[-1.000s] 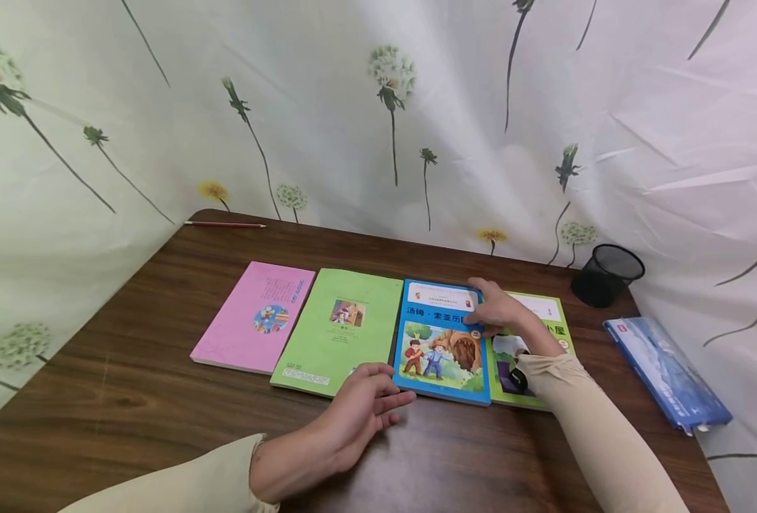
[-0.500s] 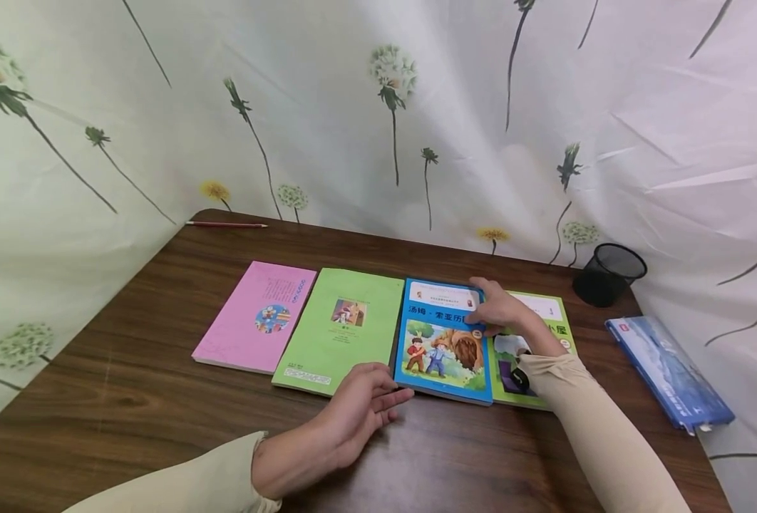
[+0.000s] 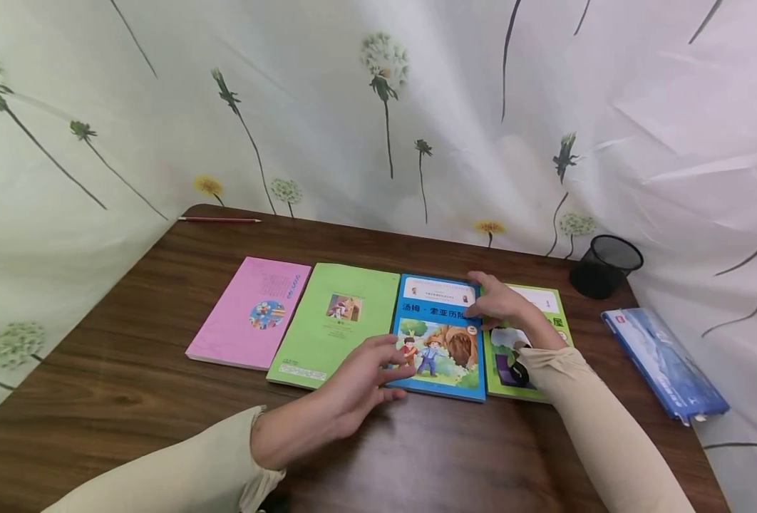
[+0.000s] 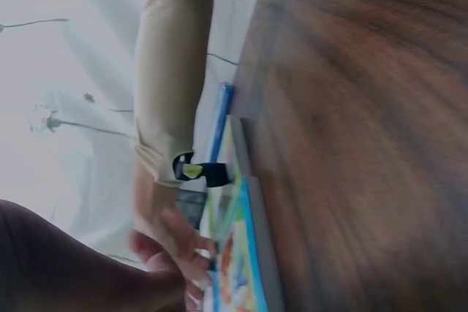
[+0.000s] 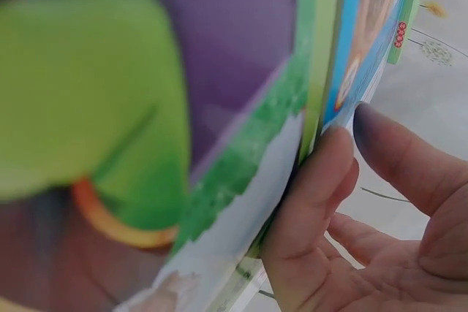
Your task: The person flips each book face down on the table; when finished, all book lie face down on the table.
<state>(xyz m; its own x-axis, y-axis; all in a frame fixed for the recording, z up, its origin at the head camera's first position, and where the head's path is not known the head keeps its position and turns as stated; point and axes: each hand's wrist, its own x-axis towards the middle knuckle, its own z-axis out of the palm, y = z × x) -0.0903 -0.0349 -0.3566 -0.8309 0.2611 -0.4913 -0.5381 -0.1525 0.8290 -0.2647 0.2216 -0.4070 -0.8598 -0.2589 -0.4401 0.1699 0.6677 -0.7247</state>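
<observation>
Head view: a blue book [image 3: 439,335] lies third from left in a row of four books [image 3: 368,306] (lining-up seems nearly done; slight straightening may remain). Left hand [image 3: 362,381], fingers spread, overlaps its near left; right hand [image 3: 497,301], fingers parted, touches its far right.

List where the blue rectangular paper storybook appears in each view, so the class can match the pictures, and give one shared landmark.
Head: the blue rectangular paper storybook lies right of centre, a little low.
Left wrist: it is at the bottom, near the middle, slanted and cut off by the edge.
Right wrist: it is a narrow, slanting strip at upper right.
Shared landmark: the person's right hand.
</observation>
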